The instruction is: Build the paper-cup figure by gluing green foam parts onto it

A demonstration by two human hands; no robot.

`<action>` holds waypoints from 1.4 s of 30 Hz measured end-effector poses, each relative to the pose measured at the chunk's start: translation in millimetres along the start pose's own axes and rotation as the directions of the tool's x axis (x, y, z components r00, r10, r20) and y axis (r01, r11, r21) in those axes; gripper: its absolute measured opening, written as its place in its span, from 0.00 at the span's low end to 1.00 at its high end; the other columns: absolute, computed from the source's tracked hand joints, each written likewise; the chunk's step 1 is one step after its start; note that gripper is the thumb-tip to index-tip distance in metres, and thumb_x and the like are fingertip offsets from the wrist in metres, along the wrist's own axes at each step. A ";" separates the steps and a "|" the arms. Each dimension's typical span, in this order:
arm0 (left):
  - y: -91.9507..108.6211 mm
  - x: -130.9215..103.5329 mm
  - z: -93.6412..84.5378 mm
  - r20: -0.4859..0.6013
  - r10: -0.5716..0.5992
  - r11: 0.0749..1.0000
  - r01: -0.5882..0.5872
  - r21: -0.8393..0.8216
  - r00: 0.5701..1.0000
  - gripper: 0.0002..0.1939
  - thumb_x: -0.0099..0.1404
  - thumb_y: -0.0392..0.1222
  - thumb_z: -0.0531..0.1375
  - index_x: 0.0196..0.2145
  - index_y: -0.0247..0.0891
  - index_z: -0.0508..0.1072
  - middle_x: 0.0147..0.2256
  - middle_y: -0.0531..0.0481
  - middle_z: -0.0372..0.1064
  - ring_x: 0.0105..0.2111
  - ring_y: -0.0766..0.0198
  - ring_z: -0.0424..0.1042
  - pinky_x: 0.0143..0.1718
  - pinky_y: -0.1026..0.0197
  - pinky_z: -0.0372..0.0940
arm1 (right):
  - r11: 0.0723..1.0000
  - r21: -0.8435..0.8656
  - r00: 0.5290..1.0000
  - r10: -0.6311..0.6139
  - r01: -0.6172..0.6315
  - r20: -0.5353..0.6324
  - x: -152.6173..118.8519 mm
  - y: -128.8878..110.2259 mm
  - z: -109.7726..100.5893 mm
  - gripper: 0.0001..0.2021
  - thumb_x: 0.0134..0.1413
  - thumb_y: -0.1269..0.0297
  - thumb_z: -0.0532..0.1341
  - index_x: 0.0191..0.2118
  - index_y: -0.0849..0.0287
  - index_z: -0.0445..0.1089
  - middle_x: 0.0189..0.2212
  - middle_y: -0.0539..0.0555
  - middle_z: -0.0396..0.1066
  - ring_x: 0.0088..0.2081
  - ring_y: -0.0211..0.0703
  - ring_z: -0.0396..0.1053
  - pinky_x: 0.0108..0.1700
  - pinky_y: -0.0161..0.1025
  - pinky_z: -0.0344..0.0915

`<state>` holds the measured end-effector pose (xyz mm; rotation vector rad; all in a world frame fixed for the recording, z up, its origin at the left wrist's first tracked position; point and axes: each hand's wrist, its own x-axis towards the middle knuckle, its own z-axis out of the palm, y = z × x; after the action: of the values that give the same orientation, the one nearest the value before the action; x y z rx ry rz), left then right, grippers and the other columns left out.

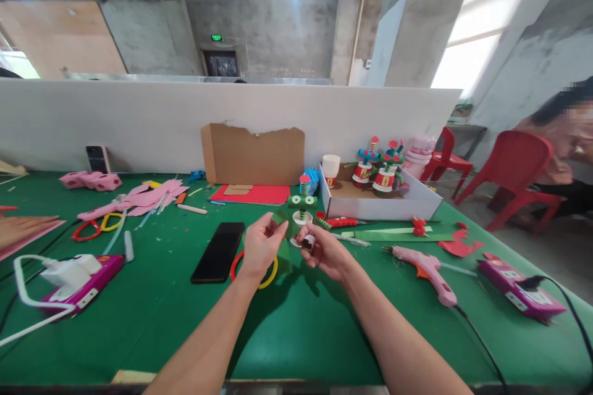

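Note:
My left hand (264, 244) pinches a strip of green paper (280, 217) between thumb and fingertips. Close beside it, my right hand (324, 253) has its fingers curled round a small cylindrical thing (307, 242) with a dark end, too small to name. Just behind both hands stands a green figure (302, 201) with white round eyes, a red disc on top and a springy striped arm; the hands partly hide its base. Scissors with red and yellow handles (269, 274) lie beneath my left hand, partly covered by it.
A black phone (218, 253) lies left of my hands. A white box (380, 205) with paper-cup figures stands back right. A pink glue gun (428, 271) and a purple power strip (521, 289) lie right. Another person's hand (28, 229) rests at far left.

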<state>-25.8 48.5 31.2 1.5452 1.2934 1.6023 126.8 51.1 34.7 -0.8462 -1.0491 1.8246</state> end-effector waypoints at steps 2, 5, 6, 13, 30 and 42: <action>1.3 -1.2 0.3 0.054 0.028 0.999 -0.029 0.019 0.998 0.13 0.56 0.48 0.60 0.22 0.37 0.66 0.18 0.57 0.59 0.20 0.70 0.58 0.22 0.68 0.55 | 0.996 -0.075 0.996 -0.055 0.050 -0.068 2.3 4.7 1.8 0.22 0.38 0.45 0.68 0.25 0.59 0.63 0.20 0.43 0.63 0.14 0.27 0.56 0.12 0.26 0.48; 2.0 -2.7 1.5 0.120 0.055 0.997 -0.060 0.044 0.991 0.11 0.56 0.47 0.60 0.23 0.37 0.68 0.18 0.57 0.60 0.20 0.71 0.58 0.22 0.68 0.54 | 0.968 -0.198 0.976 -0.179 0.154 -0.120 3.8 8.7 2.9 0.22 0.35 0.47 0.70 0.24 0.59 0.63 0.17 0.42 0.62 0.13 0.26 0.54 0.13 0.26 0.48; 1.7 -2.8 1.7 0.128 0.058 0.997 -0.065 0.049 0.990 0.11 0.56 0.47 0.59 0.24 0.37 0.68 0.19 0.57 0.60 0.20 0.71 0.58 0.22 0.68 0.55 | 0.958 -0.230 0.971 -0.204 0.172 -0.122 3.9 9.0 2.8 0.21 0.35 0.48 0.70 0.24 0.59 0.64 0.16 0.42 0.61 0.14 0.27 0.55 0.14 0.27 0.50; -2.2 2.5 -5.2 0.036 0.060 0.992 -0.063 0.109 0.998 0.11 0.56 0.46 0.59 0.23 0.38 0.66 0.18 0.59 0.57 0.20 0.71 0.55 0.22 0.68 0.53 | 0.926 -0.354 0.964 -0.201 0.129 -0.174 2.4 3.3 2.0 0.13 0.38 0.56 0.67 0.22 0.60 0.67 0.15 0.44 0.63 0.15 0.29 0.58 0.16 0.29 0.53; -0.8 -2.9 1.3 0.171 0.109 0.988 -0.127 0.093 0.979 0.07 0.58 0.42 0.58 0.27 0.38 0.72 0.22 0.56 0.66 0.23 0.69 0.62 0.26 0.68 0.57 | 0.979 -0.187 0.988 -0.099 0.076 -0.115 5.1 6.0 -3.2 0.10 0.34 0.62 0.66 0.26 0.60 0.69 0.14 0.42 0.62 0.13 0.28 0.55 0.15 0.29 0.49; -0.3 0.0 -3.5 0.126 0.128 0.981 -0.144 0.131 0.984 0.06 0.59 0.42 0.58 0.27 0.38 0.71 0.23 0.56 0.67 0.23 0.70 0.62 0.27 0.68 0.57 | 0.970 -0.231 0.981 -0.108 0.069 -0.160 5.1 3.8 -1.6 0.09 0.33 0.64 0.66 0.25 0.61 0.71 0.20 0.47 0.70 0.14 0.27 0.56 0.16 0.28 0.49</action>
<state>-29.3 47.8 31.3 1.8211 1.2831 1.5037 124.8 55.2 29.9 -1.0538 -1.1767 1.5475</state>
